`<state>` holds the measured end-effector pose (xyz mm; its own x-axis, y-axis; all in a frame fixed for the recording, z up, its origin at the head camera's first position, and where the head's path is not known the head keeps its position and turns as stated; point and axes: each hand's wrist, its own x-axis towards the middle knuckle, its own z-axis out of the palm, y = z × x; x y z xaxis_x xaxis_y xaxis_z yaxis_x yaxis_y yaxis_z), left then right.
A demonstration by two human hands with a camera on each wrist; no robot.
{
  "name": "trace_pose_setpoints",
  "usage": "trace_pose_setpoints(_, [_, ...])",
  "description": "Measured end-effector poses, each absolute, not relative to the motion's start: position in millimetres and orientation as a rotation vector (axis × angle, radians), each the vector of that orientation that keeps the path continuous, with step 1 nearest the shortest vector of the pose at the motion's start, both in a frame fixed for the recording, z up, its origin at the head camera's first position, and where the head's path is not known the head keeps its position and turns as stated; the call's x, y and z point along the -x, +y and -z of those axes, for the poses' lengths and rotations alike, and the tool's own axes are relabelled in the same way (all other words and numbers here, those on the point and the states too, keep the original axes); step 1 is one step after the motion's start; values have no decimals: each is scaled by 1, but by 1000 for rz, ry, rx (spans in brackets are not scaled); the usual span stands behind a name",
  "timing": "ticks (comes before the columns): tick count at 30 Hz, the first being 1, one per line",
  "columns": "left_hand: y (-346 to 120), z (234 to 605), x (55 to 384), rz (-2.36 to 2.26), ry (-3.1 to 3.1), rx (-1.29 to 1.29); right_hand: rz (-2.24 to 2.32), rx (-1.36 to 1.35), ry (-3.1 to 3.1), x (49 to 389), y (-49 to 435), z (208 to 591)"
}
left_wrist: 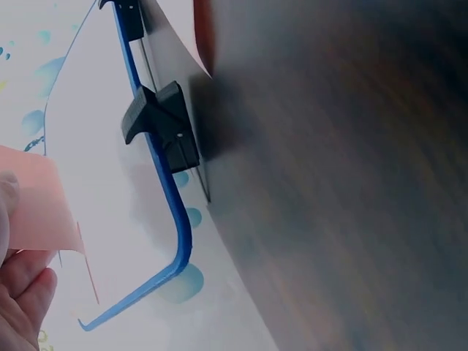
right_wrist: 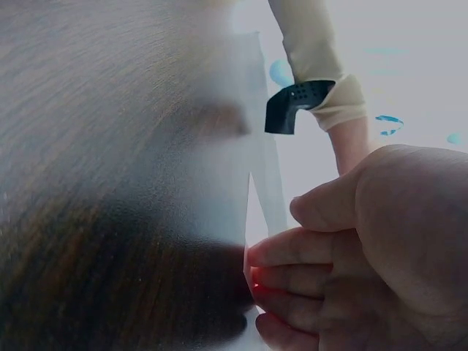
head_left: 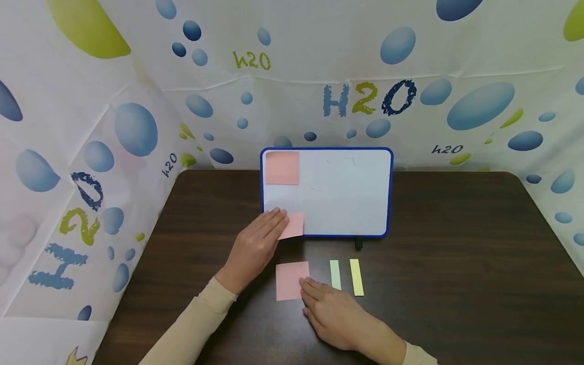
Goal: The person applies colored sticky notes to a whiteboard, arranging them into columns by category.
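My left hand (head_left: 253,248) pinches a pink sticky note (head_left: 295,225) between thumb and fingers at the whiteboard (head_left: 347,203), on a dark wooden table (head_left: 456,253). Reckoned from the board's centre, the pinched note lies between seven and eight o'clock, over the lower frame's corner area; whether it touches the board's surface, I cannot tell. My hand comes in from the note's eight o'clock side.

At ten o'clock on the board, a second pink note (head_left: 282,168) sits flat inside the blue frame. Below the board, towards seven o'clock, a third pink note (head_left: 289,281) lies on the tabletop. My right hand (head_left: 335,314), at that note's four o'clock, has its fingers extended side by side, fingertips at the note's three o'clock edge, gripping nothing.

Farther along three o'clock lie a green strip (head_left: 335,271), partly behind my right fingers, then a yellow strip (head_left: 357,277). A black foot (head_left: 358,244) shows under the board at five o'clock. Behind, a backdrop (head_left: 296,40) carries blue spots and "H2O" lettering.
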<state>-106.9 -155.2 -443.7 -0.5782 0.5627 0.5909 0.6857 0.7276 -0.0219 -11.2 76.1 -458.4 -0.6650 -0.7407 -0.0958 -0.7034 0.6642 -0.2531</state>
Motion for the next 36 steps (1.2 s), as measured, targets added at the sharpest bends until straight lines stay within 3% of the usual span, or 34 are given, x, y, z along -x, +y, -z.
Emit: trace_pose_setpoints(36, [-158, 445, 150, 216, -2278, 880, 297, 1194, 2676, 14, 78, 460])
